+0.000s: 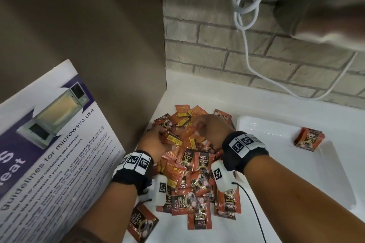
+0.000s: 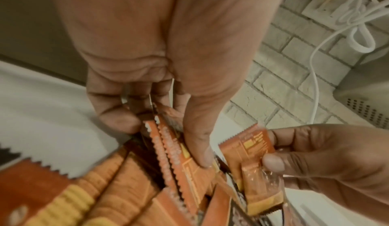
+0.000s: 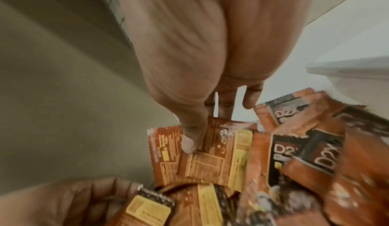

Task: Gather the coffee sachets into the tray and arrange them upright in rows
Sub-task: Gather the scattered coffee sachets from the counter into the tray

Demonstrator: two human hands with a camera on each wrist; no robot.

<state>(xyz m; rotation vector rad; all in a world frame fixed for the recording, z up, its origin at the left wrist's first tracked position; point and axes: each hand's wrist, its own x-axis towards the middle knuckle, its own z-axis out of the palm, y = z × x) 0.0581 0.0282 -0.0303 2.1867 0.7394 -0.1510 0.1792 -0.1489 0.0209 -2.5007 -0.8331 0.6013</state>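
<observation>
coffee sachets (image 1: 189,165) heaped beside tray (image 1: 335,173), several in each hand's grip

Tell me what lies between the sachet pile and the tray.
Nothing visible does. The pile of sachets lies right beside the tray, left of its rim. A small stack already stands in the tray's far right corner.

You have one white tray (image 1: 335,173) with one small bundle of sachets (image 1: 309,139) in it, and one big pile of sachets (image 1: 197,173), too many and too overlapped to count. Two hands work there.
</observation>
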